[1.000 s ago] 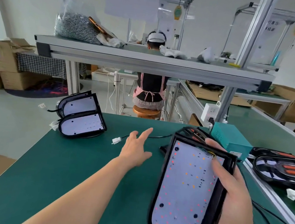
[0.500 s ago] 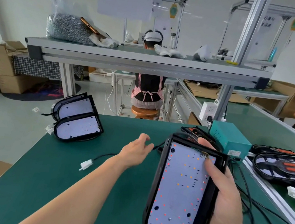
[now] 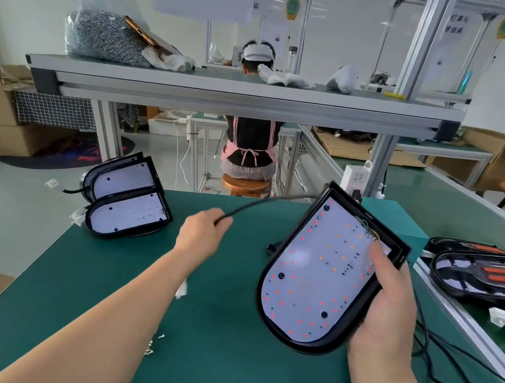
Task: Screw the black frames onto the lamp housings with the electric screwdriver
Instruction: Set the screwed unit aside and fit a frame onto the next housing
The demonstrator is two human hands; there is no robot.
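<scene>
My right hand [image 3: 389, 307] grips a lamp housing [image 3: 317, 272] by its right edge, holding it tilted above the green table [image 3: 59, 279]. The housing is a white LED board with red and orange dots inside a black frame. My left hand [image 3: 199, 237] pinches the housing's black cable [image 3: 249, 205], which arcs up to the housing's top. The cable's white connector [image 3: 181, 289] hangs blurred under my left wrist. Two more framed lamp housings [image 3: 126, 198] lie stacked at the table's far left. A few loose screws [image 3: 154, 343] lie near my left forearm. No screwdriver is visible.
A teal box [image 3: 400, 222] stands behind the held housing. Black lamp parts with orange strips [image 3: 489, 274] lie on the right bench, with black cables [image 3: 447, 358] trailing in front. A shelf [image 3: 244, 94] overhead carries a bag of screws [image 3: 105, 34]. A person sits beyond, back turned.
My left hand has closed on the black cable and lifted it, dragging the white connector toward me. The right hand has tilted the housing to the right.
</scene>
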